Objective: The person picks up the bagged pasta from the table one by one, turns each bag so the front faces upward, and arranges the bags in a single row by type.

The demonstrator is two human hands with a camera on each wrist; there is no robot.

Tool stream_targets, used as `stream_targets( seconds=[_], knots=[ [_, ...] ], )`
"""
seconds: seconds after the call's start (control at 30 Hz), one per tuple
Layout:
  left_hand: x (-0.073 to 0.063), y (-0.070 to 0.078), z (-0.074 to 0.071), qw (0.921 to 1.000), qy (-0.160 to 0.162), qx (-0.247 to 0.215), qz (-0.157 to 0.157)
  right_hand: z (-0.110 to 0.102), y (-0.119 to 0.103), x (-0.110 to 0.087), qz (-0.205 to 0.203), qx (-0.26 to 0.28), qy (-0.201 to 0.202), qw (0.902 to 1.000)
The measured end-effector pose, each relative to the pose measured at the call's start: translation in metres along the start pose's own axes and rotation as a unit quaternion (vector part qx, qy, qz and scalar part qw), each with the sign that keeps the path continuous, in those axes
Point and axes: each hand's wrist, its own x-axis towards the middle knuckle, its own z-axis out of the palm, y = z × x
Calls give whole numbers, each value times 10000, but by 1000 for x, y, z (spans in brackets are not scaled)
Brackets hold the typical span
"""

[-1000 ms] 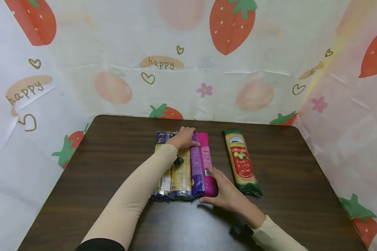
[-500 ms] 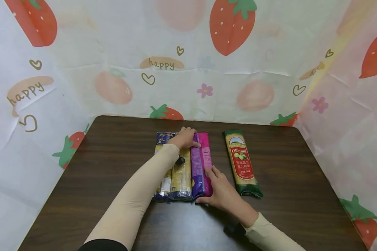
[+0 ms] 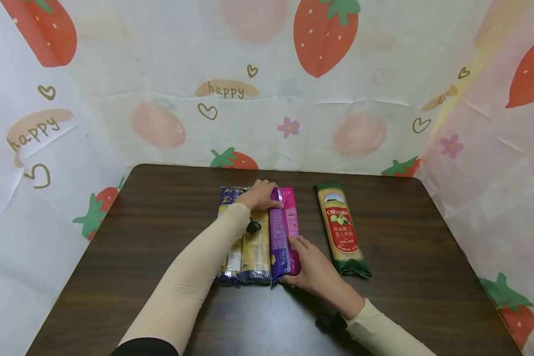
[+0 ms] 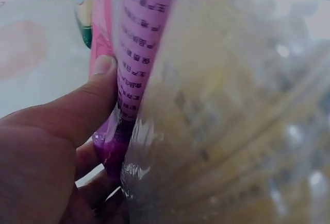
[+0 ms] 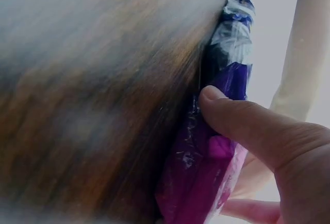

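Head view: left fingers point(image 3: 268, 186) and right fingers point(image 3: 298, 245) apparently pinch the purple packet point(image 3: 281, 238), its far end partly hidden.

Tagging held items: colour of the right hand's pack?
The pack is mainly purple and pink; clearest in the head view.

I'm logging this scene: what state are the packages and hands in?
Pink package: lying, held
Right yellow package: lying, partly hidden
Left yellow package: lying, partly hidden
Olivoila package: lying apart, slanted
Left hand: gripping pink package's far end
Right hand: gripping pink package's near end
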Motion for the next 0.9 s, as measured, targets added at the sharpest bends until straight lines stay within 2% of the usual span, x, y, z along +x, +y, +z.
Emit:
stream_targets(
  seconds=[0.3, 0.43, 0.63, 0.9],
  knots=[
    [0, -3, 0, 9993, 174, -139, 309, -1, 12, -5, -152, 296, 196, 9993],
    [2, -4, -4, 9974, 271, -403, 537, -5, 17, -8, -195, 551, 249, 9980],
    [-2, -6, -14, 9934, 131, -843, 769, -9, 28, -15, -329, 917, 248, 9949],
    [-6, -15, -16, 9865, -63, -1276, 1024, -11, 40, -19, -529, 1361, 198, 9891]
  ],
)
